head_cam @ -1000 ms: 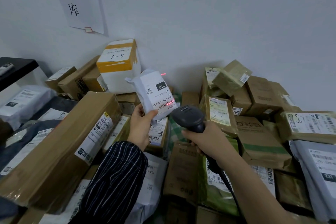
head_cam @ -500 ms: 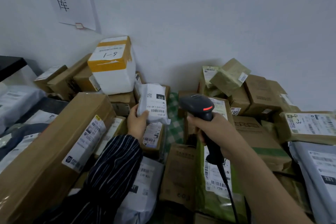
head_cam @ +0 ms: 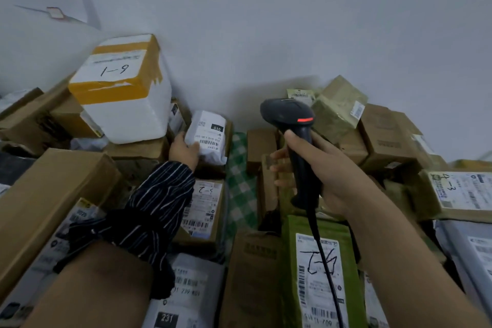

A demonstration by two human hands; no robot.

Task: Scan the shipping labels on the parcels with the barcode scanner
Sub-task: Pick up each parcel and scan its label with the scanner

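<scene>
On the head camera, my left hand (head_cam: 183,150) grips the near edge of the small white plastic mailer bag (head_cam: 209,134). The bag lies label-up on the brown boxes at the back of the pile, just beside the white foam box with yellow tape (head_cam: 125,93). My right hand (head_cam: 322,173) is wrapped round the handle of the black corded barcode scanner (head_cam: 288,120), which I hold upright above the heap. Its head points toward the wall and no beam falls on any label, so I judge no scan is under way. I cannot tell which parcels are done. Many lie with labels showing, such as the green pouch with a handwritten white label (head_cam: 343,261) under the scanner cable and the brown cardboard box marked 4-3 (head_cam: 458,192) to the right.
</scene>
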